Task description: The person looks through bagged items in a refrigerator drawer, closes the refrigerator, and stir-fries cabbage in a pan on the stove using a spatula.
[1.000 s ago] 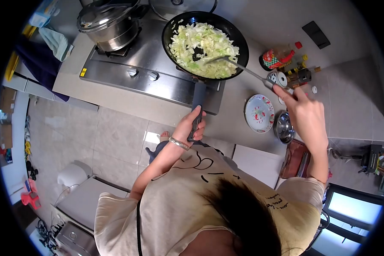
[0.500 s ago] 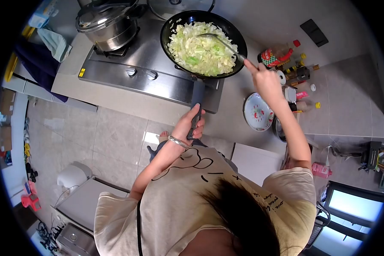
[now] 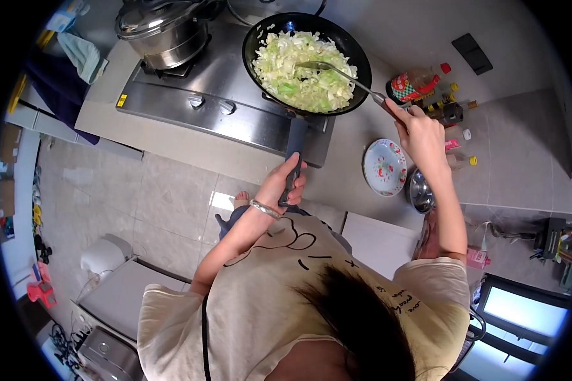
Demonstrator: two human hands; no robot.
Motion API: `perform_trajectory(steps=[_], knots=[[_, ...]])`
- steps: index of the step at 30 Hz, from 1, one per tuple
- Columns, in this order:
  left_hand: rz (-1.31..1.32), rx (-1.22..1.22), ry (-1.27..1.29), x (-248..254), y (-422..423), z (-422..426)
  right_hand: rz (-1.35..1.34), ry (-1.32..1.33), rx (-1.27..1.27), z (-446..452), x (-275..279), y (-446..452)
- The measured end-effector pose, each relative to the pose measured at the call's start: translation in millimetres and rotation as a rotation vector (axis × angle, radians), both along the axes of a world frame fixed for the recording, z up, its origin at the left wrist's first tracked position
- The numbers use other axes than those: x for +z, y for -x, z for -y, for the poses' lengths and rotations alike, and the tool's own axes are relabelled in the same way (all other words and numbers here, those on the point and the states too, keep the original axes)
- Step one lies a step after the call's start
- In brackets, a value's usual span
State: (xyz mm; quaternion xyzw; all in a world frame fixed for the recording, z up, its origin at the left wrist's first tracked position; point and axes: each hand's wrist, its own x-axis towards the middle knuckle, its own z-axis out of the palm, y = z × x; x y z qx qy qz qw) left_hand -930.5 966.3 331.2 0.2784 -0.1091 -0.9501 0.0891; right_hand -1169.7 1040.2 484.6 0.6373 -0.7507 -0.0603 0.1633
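Note:
A black frying pan (image 3: 360, 63) stands on the right side of the stove, holding chopped pale green cabbage (image 3: 299, 70). My left hand (image 3: 285, 183) is wrapped round the pan's dark grey handle (image 3: 297, 135). In my right hand (image 3: 424, 135), closed round its grip, is a metal spatula (image 3: 361, 84). It reaches over the pan's right rim, and its head lies among the cabbage, partly covered by it.
A steel pressure cooker (image 3: 162, 44) sits on the left burner of the steel stove (image 3: 171, 108). Right of the pan are a floral plate (image 3: 386, 166), a steel bowl (image 3: 419, 190) and several bottles, including a red-capped one (image 3: 416, 82). A glass lid (image 3: 267, 7) leans behind the pan.
My right hand has moved right and slightly down, drawing the spatula along, so its head sits lower in the cabbage. My left hand stays on the handle.

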Motion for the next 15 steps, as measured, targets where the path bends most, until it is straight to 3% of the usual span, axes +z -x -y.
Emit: perform_trajectory(steps=[4,8,12,15], knots=[[-0.007,-0.001,0.0,-0.3,1.6,2.0,0.026,0.103,-0.014,12.8,-11.3,-3.2],[-0.002,0.003,0.0,0.2,0.8,1.6,-0.116,-0.084,0.052,16.8,-39.6,-6.4],[-0.014,-0.004,0.017,0.0,1.0,3.0,-0.083,-0.089,0.056,-13.5,16.8,-13.2],[0.004,0.003,0.016,3.7,0.1,2.5,-0.119,-0.012,0.002,-8.1,10.0,-6.8]])
